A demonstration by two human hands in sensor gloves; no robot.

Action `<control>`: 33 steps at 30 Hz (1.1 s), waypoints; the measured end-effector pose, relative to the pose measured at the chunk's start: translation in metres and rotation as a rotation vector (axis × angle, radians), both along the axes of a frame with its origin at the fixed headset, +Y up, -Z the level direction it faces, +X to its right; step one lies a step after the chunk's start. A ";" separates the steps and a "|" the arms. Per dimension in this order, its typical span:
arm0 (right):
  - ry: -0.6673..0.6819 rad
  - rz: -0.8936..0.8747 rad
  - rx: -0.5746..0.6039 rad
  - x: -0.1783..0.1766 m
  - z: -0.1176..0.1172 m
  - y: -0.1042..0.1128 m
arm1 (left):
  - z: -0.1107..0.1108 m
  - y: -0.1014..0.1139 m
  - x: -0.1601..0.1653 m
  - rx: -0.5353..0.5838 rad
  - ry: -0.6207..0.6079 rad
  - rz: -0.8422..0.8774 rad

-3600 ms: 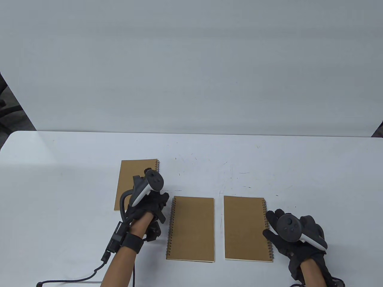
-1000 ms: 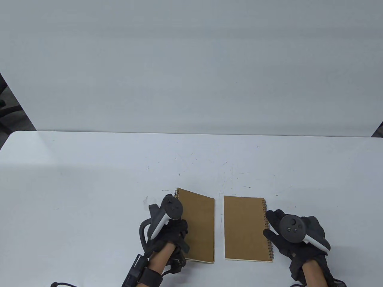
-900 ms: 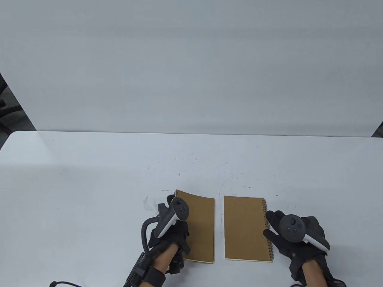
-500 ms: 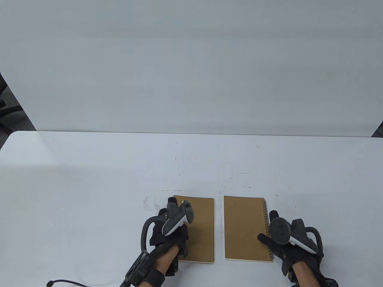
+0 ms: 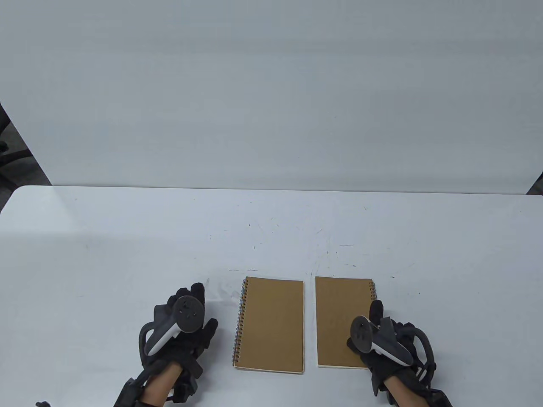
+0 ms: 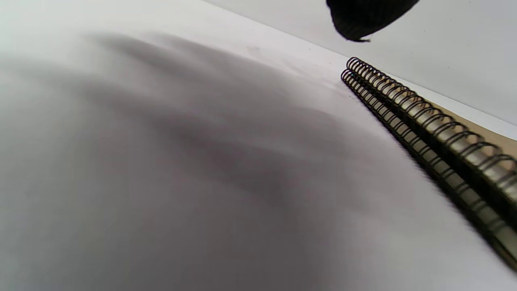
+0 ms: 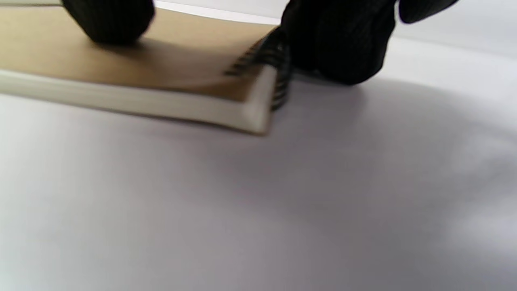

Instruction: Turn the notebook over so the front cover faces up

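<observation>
Two brown spiral notebooks lie stacked [image 5: 271, 324] near the table's front, spirals on the left; the left wrist view shows both coils [image 6: 424, 117], one on the other. A third brown notebook [image 5: 339, 318] lies to their right, spiral on its right edge. My left hand [image 5: 191, 299] rests open on the table, left of the stack and apart from it. My right hand [image 5: 375, 316] grips the right notebook at its spiral edge. In the right wrist view the thumb [image 7: 109, 18] presses on the cover [image 7: 133, 68] and the fingers [image 7: 339, 44] sit against the coil.
The white table [image 5: 127, 237] carries faint scuff marks in the middle. A white wall panel [image 5: 271, 93] stands behind its far edge. A dark chair part [image 5: 6, 157] shows at the far left.
My left hand laid its notebook on the middle one, let go and moved left onto the table. My right hand moved left onto the right notebook's spiral edge, and that notebook shifted slightly left.
</observation>
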State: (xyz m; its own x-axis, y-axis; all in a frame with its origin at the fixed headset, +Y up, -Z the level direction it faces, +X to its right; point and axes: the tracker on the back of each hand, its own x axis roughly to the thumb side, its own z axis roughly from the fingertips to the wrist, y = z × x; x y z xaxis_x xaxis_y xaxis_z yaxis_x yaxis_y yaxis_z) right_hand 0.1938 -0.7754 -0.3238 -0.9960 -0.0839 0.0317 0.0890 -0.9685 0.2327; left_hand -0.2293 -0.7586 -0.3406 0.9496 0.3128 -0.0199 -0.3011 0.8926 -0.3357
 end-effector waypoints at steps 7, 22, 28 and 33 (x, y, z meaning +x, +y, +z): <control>-0.129 -0.144 -0.012 0.007 -0.008 0.003 | 0.001 -0.005 0.004 -0.031 -0.043 -0.028; -0.221 -0.659 0.055 0.019 -0.023 0.071 | 0.003 0.000 -0.005 -0.040 -0.053 0.080; -0.190 -0.596 0.103 -0.016 -0.016 0.105 | 0.004 0.000 -0.004 -0.048 -0.065 0.097; -0.196 -0.547 0.083 -0.057 -0.011 0.129 | 0.004 -0.001 -0.003 -0.061 -0.072 0.111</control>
State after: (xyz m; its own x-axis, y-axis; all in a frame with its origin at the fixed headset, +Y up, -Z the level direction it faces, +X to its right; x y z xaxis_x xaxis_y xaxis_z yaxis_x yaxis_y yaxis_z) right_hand 0.1373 -0.6469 -0.3350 -0.8820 0.4494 -0.1418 -0.4657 -0.8773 0.1162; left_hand -0.2326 -0.7594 -0.3369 0.9089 0.4162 0.0248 -0.3700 0.8326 -0.4121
